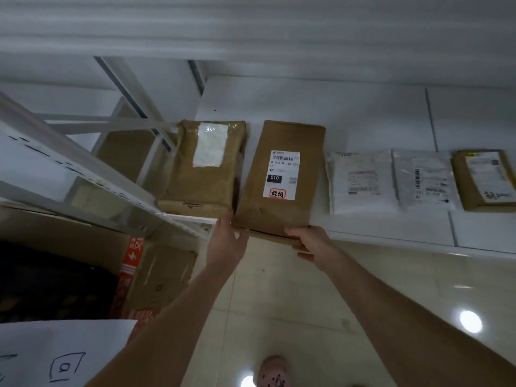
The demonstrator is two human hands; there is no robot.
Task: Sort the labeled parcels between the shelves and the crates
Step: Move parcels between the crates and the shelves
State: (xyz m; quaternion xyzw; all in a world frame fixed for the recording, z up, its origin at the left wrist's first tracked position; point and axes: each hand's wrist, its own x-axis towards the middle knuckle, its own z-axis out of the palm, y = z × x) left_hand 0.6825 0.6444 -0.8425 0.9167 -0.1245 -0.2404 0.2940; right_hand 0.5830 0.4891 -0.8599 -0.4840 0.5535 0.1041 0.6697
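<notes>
The far-right brown parcel is cut off by the frame edge and its label is too blurred to read; the print on the two white mailers beside it is also smeared; the taped brown parcel carries a white patch with no legible text, and its left side sits behind a strut of the white metal rack; the cardboard boxes below the rack are dim and partly hidden by the left forearm; a white sheet with a hand-drawn mark is cropped at the bottom left, and a pink shoe is cut by the lower edge; the labeled parcel is a flat brown paper packet, creased near its front, lying on the white shelf just beside the taped one, with its near end overhanging the shelf edge; its white label shows a barcode, a black box reading 010 and a red stamp; the right hand grips the near right corner, thumb on top and fingers curled underneath; the left hand lies against the near left corner with its fingers fairly straight and thumb raised, and its fingertips are hard to make out against the parcel's underside
</notes>
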